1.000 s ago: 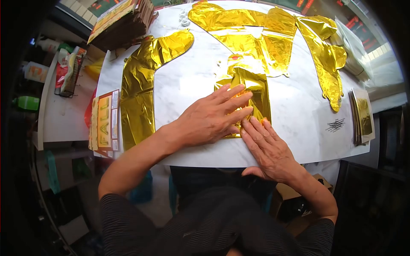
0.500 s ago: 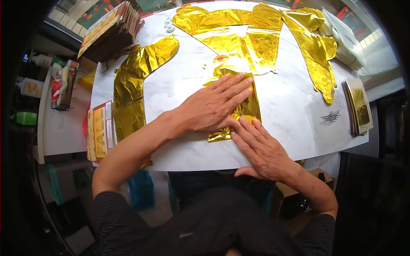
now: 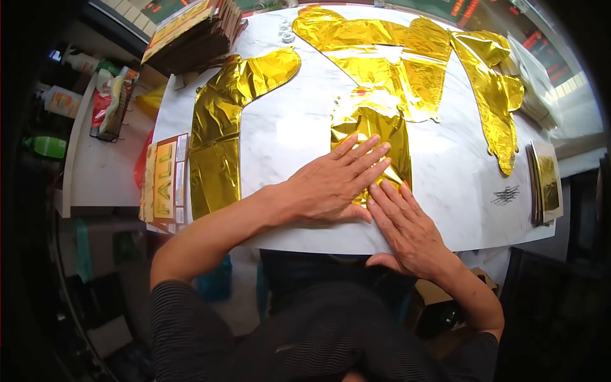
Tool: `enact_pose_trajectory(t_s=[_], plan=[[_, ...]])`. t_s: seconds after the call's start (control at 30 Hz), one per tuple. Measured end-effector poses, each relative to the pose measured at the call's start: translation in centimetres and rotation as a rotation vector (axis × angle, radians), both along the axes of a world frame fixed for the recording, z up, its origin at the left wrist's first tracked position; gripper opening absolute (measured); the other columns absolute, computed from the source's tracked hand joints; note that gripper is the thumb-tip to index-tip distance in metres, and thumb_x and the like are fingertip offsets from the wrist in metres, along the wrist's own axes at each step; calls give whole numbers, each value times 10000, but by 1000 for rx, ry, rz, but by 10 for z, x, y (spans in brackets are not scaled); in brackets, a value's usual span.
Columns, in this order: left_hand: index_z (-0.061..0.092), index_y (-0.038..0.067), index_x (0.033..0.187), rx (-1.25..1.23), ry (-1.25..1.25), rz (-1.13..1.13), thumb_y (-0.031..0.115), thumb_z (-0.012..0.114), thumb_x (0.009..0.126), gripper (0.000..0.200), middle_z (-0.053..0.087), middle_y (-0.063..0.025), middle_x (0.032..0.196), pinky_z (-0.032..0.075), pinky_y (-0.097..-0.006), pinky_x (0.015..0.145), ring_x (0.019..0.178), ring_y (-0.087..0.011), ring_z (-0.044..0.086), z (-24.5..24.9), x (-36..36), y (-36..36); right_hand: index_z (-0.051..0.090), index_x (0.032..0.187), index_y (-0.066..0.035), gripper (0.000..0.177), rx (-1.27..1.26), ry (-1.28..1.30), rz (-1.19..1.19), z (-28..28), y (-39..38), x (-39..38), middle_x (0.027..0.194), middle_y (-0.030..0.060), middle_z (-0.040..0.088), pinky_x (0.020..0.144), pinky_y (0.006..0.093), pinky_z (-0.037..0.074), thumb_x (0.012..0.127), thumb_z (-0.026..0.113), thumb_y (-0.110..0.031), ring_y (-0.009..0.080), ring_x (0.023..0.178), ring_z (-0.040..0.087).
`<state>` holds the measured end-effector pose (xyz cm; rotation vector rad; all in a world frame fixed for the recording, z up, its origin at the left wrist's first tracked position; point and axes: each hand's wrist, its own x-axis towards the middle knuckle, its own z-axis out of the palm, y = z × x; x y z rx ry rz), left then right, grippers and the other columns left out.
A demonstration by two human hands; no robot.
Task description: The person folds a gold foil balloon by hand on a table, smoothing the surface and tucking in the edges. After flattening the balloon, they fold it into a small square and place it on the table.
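A gold foil balloon (image 3: 389,130), flat and creased, lies on the marble-patterned table in front of me. My left hand (image 3: 334,184) presses flat on its lower part, fingers stretched out toward the upper right. Beside it, my right hand (image 3: 410,232) rests with fingers extended, its fingertips on the foil's lower right corner and its palm near the table edge. The balloon's lower end is mostly hidden under both hands. Another flat gold foil balloon (image 3: 216,149) lies to the left, passing beneath my left forearm.
More gold foil balloons (image 3: 423,70) spread across the back, one (image 3: 493,95) at the right. Stacked printed packs (image 3: 191,35) stand at the back left. A "FALL" pack (image 3: 167,181) lies at the left edge. Further packs (image 3: 546,181) and clear plastic sleeves (image 3: 531,79) sit right.
My left hand has slid down the foil toward me, uncovering more of its upper part. The right hand stays near the lower corner. The camera view has shifted, moving the table rightward in frame.
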<state>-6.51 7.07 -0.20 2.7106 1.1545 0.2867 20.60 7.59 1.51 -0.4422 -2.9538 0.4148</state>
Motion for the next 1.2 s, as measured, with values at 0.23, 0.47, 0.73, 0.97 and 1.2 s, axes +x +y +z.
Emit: enact_pose_trajectory(t_s=[0.23,0.47,0.73,0.97,1.2], plan=[[317,-79,1621,119,-3,163,616,521,1042,928,274,-275,1722,159,-538,1334,1625,-427,215,4,1,14,467,1509,106,981,4,10,-5,3,0,-1,1636,303,410,1294,574,253,929,626,-670,454,1569,349],[288,-73,1635,51,77,170,650,548,1015,988,252,-273,1731,145,-527,1339,1633,-425,185,4,2,17,490,1513,71,762,-287,201,-2,16,23,15,1628,274,439,1261,566,341,959,741,-389,463,1535,406],[236,-35,1667,-11,102,195,662,610,967,1056,171,-258,1758,106,-530,1346,1650,-419,112,8,4,16,573,1472,-56,561,-3,126,-284,2,54,46,1671,236,400,1285,586,294,939,724,-148,468,1573,331],[218,-10,1681,-6,57,162,685,630,928,1104,149,-258,1763,97,-543,1344,1654,-418,91,6,2,17,539,1537,-113,718,16,89,-230,3,68,47,1722,224,316,1299,590,253,945,712,-481,457,1603,267],[188,14,1693,-29,83,176,704,636,907,1139,124,-251,1772,97,-551,1340,1650,-434,99,8,3,17,537,1540,-138,819,4,72,-176,1,74,47,1737,212,287,1307,589,229,903,696,-627,438,1620,231]])
